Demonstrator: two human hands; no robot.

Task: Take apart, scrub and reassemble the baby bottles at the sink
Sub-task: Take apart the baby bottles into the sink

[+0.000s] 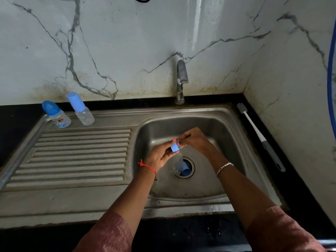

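Over the sink basin (214,128), my left hand (160,157) grips a small blue bottle collar (174,147) between fingers and thumb. My right hand (196,140) meets it from the right and pinches the collar's upper end; what is inside the collar is hidden by the fingers. Below the hands, a clear bottle body (179,160) lies in the basin next to a blue cap (185,171) on the drain. Two assembled baby bottles stand at the back left of the drainboard: one with a domed blue cap (55,114), one with a tall blue cap (81,109).
A bottle brush (260,135) with a white and grey handle lies on the black counter right of the sink. The tap (181,77) stands behind the basin, with no water visible from it. The ribbed drainboard (76,155) stretches to the left. Marble walls close the back and right.
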